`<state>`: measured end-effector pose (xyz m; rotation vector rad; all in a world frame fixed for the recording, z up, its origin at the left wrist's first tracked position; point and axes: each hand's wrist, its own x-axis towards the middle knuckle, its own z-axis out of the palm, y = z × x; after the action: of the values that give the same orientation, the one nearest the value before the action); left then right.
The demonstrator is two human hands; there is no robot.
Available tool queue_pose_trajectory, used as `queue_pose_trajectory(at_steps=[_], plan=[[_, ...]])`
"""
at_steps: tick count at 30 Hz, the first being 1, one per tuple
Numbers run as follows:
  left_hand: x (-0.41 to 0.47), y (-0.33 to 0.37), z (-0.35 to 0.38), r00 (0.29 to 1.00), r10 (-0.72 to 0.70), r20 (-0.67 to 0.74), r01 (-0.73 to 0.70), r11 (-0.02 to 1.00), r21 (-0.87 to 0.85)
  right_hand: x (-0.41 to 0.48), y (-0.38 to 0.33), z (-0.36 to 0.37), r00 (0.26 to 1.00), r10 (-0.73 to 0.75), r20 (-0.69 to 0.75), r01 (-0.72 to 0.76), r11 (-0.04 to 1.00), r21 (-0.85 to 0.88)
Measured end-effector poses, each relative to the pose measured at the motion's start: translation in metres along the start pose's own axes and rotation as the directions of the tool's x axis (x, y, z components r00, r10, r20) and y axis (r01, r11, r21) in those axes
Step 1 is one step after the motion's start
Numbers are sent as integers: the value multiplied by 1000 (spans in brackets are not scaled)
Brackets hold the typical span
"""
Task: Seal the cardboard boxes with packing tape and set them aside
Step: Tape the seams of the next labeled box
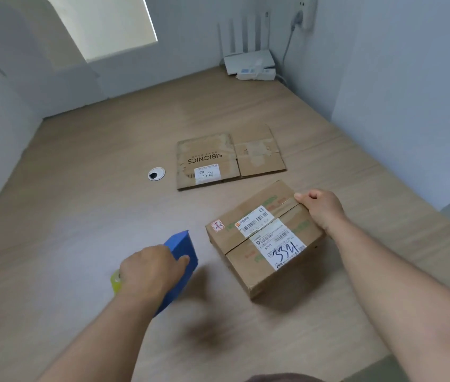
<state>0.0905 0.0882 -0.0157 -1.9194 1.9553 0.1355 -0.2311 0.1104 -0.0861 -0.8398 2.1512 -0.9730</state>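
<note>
Left hand (146, 267) tight around blue plastic tape dispenser (183, 245), right hand (320, 208) tight on rectangular cardboard box (243, 264)

walls (411, 78) pale grey | tabletop (80, 188) light wood | router (248, 62) far corner | window (108, 23) bright

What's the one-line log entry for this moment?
left hand: grips blue tape dispenser, left of labelled box | right hand: grips labelled box's far edge | flattened box: lying behind, untouched

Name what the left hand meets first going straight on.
The left hand, gripping a blue tape dispenser, probably meets the flattened brown cardboard box, narrowly passing the labelled cardboard box; depth unclear.
</note>
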Motion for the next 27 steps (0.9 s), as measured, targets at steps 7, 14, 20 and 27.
queue_pose_trajectory(at_steps=[7,14,20,27], plan=[[5,-10,32,978,-121,-171,79,969,-236,-16,1,13,997,58,-49,-51,990,131],[11,-5,78,975,-191,-111,155,950,-272,-24,0,16,995,-33,-93,31,999,-20],[-25,69,54,942,-44,-331,-194,735,-650,-24,1,15,992,-94,-87,82,988,-130],[5,108,60,973,-193,123,191,385,-903,-28,0,18,981,-191,-19,166,892,-421]])
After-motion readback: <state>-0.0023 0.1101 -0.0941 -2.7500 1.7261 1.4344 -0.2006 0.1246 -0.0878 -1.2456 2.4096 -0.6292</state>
